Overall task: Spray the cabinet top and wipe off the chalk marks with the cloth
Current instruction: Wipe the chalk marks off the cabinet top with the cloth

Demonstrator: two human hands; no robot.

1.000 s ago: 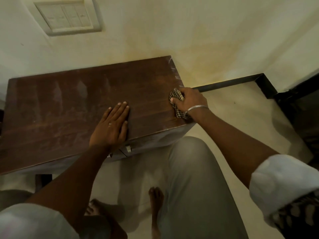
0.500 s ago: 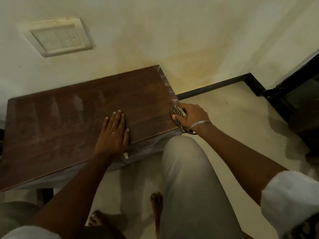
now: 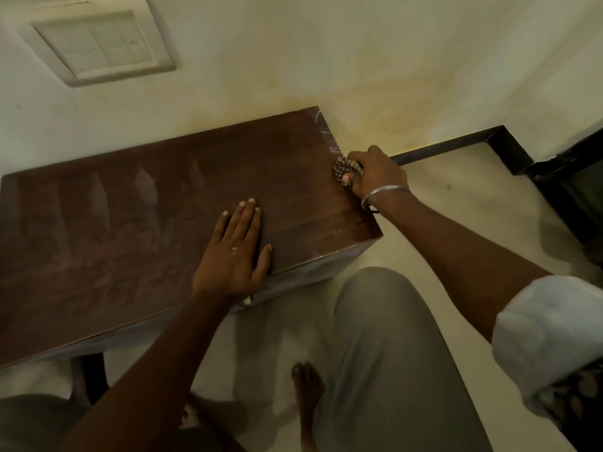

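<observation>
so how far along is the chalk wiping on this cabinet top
Most of the cabinet top looks free of bold chalk, only hazy streaks. In hand: the right hand grips the checked cloth at the right edge; the left hand lies flat. Left: white chalk strokes near the far right corner.

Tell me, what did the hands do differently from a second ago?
The right hand, gripping the checked cloth, slid along the right edge of the cabinet top, away from the front corner and toward the wall, closer to the chalk marks near the back corner. Nothing was picked up or let go. The left hand stayed flat on the top, fingers straight.
</observation>
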